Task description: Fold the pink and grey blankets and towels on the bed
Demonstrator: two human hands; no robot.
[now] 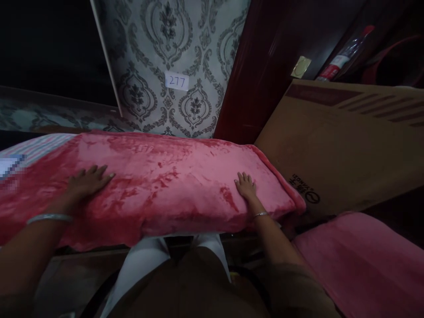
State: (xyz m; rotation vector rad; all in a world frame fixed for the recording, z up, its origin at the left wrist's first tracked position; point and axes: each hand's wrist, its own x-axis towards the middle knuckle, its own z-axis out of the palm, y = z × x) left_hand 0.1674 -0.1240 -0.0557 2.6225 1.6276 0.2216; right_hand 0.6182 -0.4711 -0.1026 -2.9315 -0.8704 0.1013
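A pink-red plush blanket (185, 176) is spread over a long raised surface in front of me, with light and dark patches in its pile. My left hand (88, 182) lies on its left part, palm down with fingers spread. Toward the right end, my right hand (246, 185) rests flat on the plush, fingers stretched out. Neither hand holds anything. The blanket's front edge hangs down above my knees, and its right end is rounded and folded over. What lies beneath it is hidden, apart from a striped cloth (49, 148) showing at the far left.
A large cardboard box (351, 141) stands at the right, with a plastic bottle (344, 57) behind it. Another pink cover (367, 260) is at lower right. Patterned wallpaper bears a paper marked 277 (177, 81). A dark screen (49, 48) is at upper left.
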